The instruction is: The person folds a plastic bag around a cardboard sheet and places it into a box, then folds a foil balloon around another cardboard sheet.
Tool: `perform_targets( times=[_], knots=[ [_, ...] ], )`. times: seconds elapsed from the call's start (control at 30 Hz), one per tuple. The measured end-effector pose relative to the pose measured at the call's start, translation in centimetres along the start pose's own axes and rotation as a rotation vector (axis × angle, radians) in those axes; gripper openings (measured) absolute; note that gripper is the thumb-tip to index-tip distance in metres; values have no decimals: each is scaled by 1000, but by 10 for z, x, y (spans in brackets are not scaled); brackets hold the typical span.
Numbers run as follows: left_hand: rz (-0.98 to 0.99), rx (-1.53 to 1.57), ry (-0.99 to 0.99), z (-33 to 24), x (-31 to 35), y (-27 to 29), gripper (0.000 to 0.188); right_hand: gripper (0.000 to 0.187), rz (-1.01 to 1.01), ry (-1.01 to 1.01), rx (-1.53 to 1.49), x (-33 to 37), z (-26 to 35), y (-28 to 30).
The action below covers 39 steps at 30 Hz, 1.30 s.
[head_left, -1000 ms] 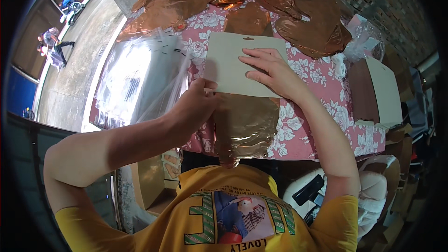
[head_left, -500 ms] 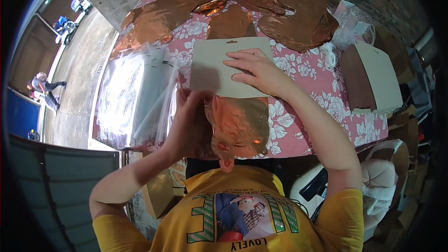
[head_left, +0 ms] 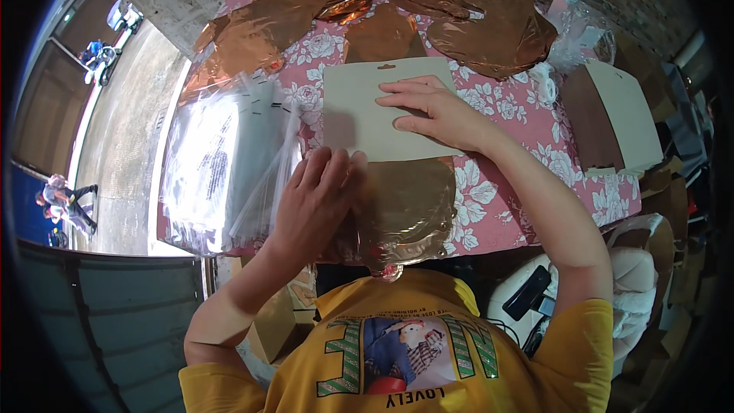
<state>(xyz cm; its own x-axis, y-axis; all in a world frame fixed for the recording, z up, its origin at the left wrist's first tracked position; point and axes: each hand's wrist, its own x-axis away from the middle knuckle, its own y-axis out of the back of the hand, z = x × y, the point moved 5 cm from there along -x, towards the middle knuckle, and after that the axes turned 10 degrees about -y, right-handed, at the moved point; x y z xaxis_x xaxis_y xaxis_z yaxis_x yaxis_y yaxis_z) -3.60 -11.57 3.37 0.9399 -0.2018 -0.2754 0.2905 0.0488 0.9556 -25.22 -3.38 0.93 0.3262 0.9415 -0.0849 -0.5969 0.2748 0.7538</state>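
A beige card (head_left: 359, 103) with a hang slot at its top edge lies over a flat, copper-coloured foil balloon (head_left: 417, 199). The foil shows above and below the card, and a small tab hangs over the table's near edge. My right hand (head_left: 436, 113) rests spread on the right part of the card, pressing on it. At the card's lower left corner, my left hand (head_left: 325, 191) is closed on the left edge of the foil. Its fingertips are partly hidden from view.
Clear plastic bags (head_left: 222, 160) lie in a pile on the left. More copper foil balloons (head_left: 497, 30) spread across the far side of the flowered tablecloth (head_left: 535, 160). A stack of beige cards (head_left: 623, 118) stands at the right, near white string (head_left: 544, 82).
My left hand has turned, and its fingers have closed on the foil's left edge. The foil below the card looks smoother. My right hand stays on the card.
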Motion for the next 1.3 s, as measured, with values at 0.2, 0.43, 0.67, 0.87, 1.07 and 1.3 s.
perform_targets(
  times=[0.2, 0.43, 0.67, 0.87, 1.07, 1.3],
  knots=[
    [-18, -169, -208, 2, -15, 6, 38, 45, 6, -21, 5, 3, -1, 1],
    [6, -279, -393, 13, -20, 2, 32, 44, 17, -1, -19, 1, -2, -1],
    [-19, -89, -232, 28, -35, 2, 48, 43, -7, -11, 3, 2, 2, 4],
    [-31, -78, -71, 33, -35, -15, 48, 43, -12, 33, 22, 4, -2, 2],
    [-137, -195, -109, 33, -33, -3, 38, 44, -9, 4, -12, 2, 0, 1],
    [-138, 49, -328, 20, -23, -7, 54, 44, 5, -8, 5, 1, -1, 2]
  ],
)
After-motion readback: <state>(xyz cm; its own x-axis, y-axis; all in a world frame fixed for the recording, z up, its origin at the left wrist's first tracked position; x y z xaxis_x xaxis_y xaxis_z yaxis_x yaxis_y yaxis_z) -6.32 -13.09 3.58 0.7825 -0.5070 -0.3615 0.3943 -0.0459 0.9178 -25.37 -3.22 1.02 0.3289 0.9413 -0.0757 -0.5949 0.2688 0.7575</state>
